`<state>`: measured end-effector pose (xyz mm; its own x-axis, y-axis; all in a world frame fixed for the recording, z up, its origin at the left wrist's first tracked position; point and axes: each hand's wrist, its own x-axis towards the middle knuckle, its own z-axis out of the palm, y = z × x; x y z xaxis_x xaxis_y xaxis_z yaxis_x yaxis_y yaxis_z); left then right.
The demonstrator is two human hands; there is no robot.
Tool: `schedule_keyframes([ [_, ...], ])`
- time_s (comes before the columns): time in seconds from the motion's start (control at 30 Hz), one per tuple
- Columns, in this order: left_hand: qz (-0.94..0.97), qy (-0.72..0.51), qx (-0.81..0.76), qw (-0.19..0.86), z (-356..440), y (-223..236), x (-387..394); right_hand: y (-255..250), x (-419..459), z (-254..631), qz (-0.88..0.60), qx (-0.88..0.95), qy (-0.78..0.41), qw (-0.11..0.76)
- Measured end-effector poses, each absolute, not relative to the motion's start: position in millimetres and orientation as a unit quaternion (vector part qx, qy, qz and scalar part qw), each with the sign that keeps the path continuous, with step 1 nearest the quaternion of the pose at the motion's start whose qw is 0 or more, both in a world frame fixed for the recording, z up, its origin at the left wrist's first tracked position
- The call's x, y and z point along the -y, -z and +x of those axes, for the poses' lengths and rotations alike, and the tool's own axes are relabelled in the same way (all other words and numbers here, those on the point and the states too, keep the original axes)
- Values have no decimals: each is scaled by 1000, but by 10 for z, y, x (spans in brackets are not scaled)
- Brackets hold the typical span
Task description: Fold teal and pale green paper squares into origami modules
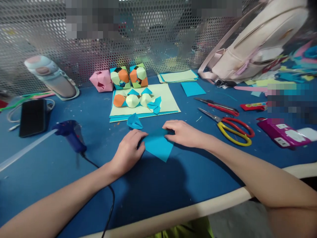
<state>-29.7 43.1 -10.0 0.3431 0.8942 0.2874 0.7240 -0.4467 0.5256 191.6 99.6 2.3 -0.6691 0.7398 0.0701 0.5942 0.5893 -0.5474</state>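
A blue sheet of paper (158, 145) lies on the table between my hands, one corner pointing toward me. My left hand (128, 148) pinches its left corner between thumb and fingers. At the far right corner, my right hand (182, 134) grips the sheet with curled fingers. Just beyond my left hand rests a small folded blue paper piece (134, 121). Behind it, several folded paper pieces in orange, pale green (133, 101) and blue sit on a stack of pale green and blue sheets (170, 99).
At left are a hot glue gun (71, 134) with its cord, a phone (33, 117) and a bottle (52, 76). Scissors (228, 127), a utility knife (218, 106) and a purple power strip (284, 134) lie at right. Folded paper models (120, 77) and a backpack (255, 43) stand behind.
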Motion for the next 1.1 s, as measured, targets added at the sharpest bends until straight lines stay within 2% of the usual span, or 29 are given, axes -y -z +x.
schedule_keyframes([
  [0.37,865,-204,-452,81,-353,160,-466,-94,-907,1990,-267,961,-58,51],
  [0.6,907,-168,-385,20,-350,119,-455,-120,-808,1917,-194,974,-44,111],
  [0.77,908,-161,-385,-31,-394,139,-525,-34,-788,1874,-140,984,-36,100],
  [1.1,876,-159,-442,106,-458,48,-585,-104,-709,1888,-135,990,4,42],
])
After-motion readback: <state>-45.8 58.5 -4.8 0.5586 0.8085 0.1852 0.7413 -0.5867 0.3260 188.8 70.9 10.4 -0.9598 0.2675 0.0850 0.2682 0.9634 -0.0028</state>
